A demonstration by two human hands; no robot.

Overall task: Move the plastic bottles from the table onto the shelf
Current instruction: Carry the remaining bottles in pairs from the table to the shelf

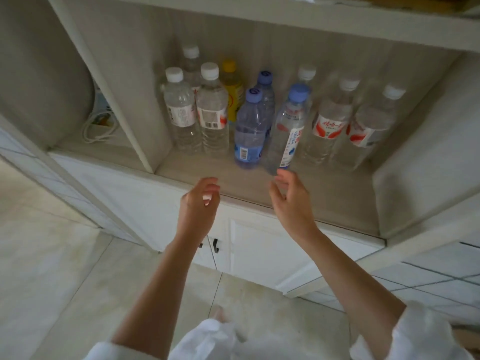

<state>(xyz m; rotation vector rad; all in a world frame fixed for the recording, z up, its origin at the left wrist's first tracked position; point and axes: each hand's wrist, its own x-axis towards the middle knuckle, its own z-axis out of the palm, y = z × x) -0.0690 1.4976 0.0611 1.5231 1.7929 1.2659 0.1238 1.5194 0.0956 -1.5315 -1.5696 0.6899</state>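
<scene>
- Ten plastic bottles stand upright on the shelf (pixel 324 203), in two loose rows against its back wall; no counter is in view, so I cannot tell whether any bottles are left to bring over.
- Both hands hold nothing. The left hand (pixel 198 203) hovers at the shelf's front edge with its fingers loosely curled; the right hand (pixel 293 198) has its fingers apart and relaxed, their tips just beside the base of the front blue-capped clear bottle (pixel 287 131).
- Risk, as I judge it: that bottle looks slightly tilted, though the wide lens may exaggerate this. A brush from the right fingers could tip it into the tinted blue bottle (pixel 249 128) just beside it, and the row is packed closely enough for one fall to knock the neighbours.
- Second risk: these two front bottles sit nearest the shelf edge, so a toppled one could roll off onto the tiled floor (pixel 52 255).
- Empty or near-empty bottles are light, so I would expect even a sleeve (pixel 415 339) catching one to shift it.
- Labels: the two white-capped bottles on the left (pixel 210 110) show white labels with red patches and a barcode; the print is too small to read.
- The yellow bottle (pixel 232 89) behind them carries a red mark, illegible.
- The white-capped bottles on the right (pixel 330 118) have red-and-white labels with red Chinese characters, which I cannot make out with confidence.
- The tinted blue bottle has a blue label with a barcode and a swirl mark on its cap.
</scene>
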